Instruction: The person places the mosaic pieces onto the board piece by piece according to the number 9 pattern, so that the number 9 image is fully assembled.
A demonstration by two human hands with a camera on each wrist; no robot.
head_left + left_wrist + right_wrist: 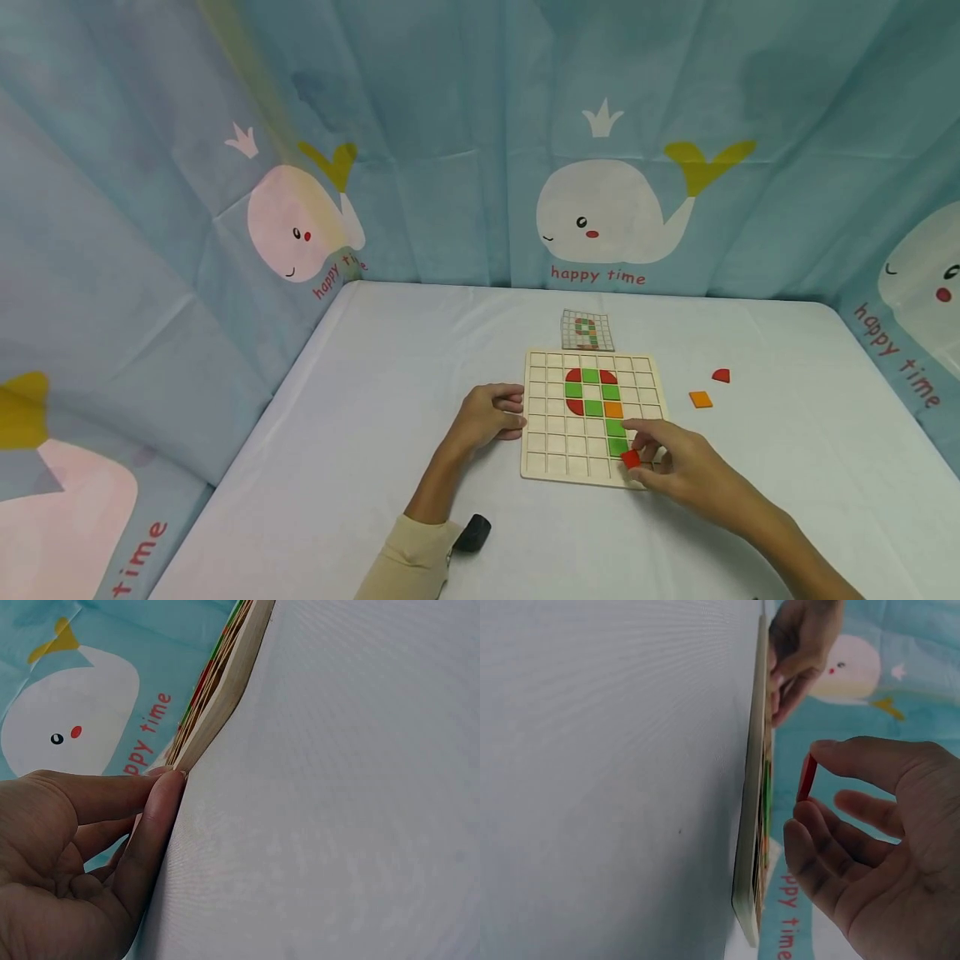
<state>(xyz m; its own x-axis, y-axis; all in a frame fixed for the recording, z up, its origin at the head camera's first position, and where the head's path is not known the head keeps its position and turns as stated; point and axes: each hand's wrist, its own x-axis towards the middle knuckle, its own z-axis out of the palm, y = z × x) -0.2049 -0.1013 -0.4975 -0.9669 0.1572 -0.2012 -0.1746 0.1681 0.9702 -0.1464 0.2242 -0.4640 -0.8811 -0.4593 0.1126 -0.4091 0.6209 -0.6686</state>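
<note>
A pale wooden grid board [555, 446] lies on the table, with green squares, red rounded pieces and one orange square [613, 409] set in its cells. My left hand [483, 414] holds the board's left edge; in the left wrist view, thumb and forefinger meet at its wooden rim [217, 705]. Over the lower right part of the board, my right hand [678, 458] pinches a small red piece [631, 459] between thumb and finger. The right wrist view has this red piece [806, 777] edge-on, raised off the board. Its full outline is partly hidden by the fingers.
Right of the board lie a loose orange square [701, 400] and a red rounded piece [721, 376]. A pattern card [587, 331] lies behind the board. Near the left sleeve [412, 554] is a black object [473, 533]. Whale-print curtains [450, 167] surround the white table [360, 433].
</note>
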